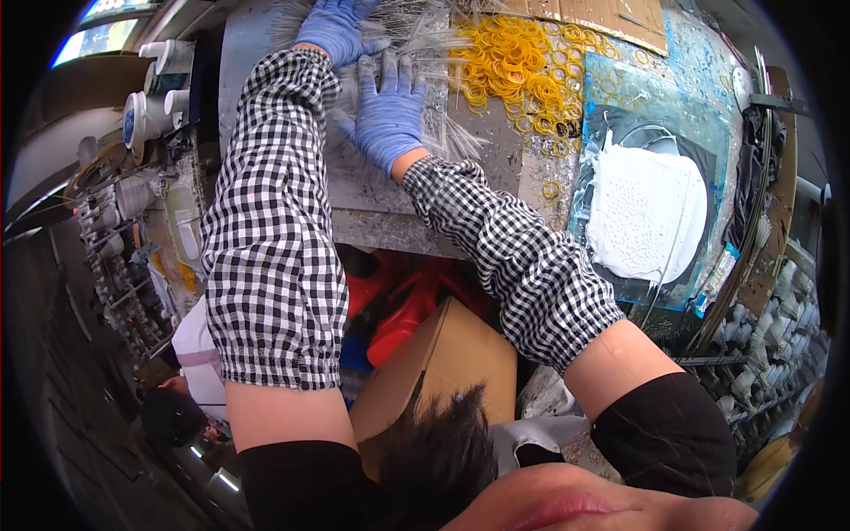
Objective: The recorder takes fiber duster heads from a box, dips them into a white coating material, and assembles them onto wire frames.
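Observation:
My left hand [335,34], in a blue glove, lies at the far edge of the worktable with its thumb stretched out. Its fingertips run out of the picture. Just nearer and to the right, my right hand [390,119] rests flat, fingers spread, in a matching glove. Under and around both hands is a loose heap of thin clear bristle-like strands [456,133]. Both hands touch the strands, and neither is closed round any. Many yellow rings [505,66], like rubber bands, are piled right of my hands. Black-and-white checked sleeves cover my forearms.
On the right, a thick white paste [646,212] is spread on a blue-edged sheet [715,133]. Cardboard [611,19] lies at the back. Below the table stand an open cardboard box [469,354] and a red stool-like object [398,327]. White tubs [142,119] and another person [177,411] are left.

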The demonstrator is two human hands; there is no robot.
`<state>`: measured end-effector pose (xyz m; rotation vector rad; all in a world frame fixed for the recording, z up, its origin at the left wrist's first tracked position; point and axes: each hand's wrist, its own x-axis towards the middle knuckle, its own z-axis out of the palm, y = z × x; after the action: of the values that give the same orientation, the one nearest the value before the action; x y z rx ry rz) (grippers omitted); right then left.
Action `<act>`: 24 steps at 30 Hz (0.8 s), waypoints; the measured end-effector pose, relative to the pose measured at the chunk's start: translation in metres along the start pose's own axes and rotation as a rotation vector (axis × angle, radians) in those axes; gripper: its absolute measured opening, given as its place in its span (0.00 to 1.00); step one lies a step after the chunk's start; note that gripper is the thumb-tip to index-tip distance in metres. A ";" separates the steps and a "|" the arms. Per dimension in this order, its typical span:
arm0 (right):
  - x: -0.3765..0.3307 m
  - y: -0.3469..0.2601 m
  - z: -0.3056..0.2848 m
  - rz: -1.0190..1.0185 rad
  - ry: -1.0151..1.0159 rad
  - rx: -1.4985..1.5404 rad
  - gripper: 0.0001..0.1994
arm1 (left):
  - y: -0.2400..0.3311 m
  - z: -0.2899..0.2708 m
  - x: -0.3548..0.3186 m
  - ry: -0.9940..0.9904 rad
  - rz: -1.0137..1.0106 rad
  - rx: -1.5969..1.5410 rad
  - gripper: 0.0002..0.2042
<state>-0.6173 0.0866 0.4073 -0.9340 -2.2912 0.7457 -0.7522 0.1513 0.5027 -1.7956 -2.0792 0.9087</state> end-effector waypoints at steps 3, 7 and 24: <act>0.001 0.004 0.021 0.004 -0.079 -0.010 0.45 | 0.005 -0.004 0.001 -0.090 0.060 -0.035 0.44; -0.006 -0.003 0.010 0.024 -0.331 -0.068 0.46 | -0.008 -0.004 -0.003 -0.188 0.234 -0.115 0.37; 0.013 0.091 -0.009 -0.079 -0.307 -0.047 0.14 | 0.044 -0.037 -0.076 0.894 -0.301 -0.909 0.16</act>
<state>-0.5795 0.1533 0.3565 -0.7883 -2.6056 0.8534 -0.6801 0.0915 0.5204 -1.6134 -2.0711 -0.9272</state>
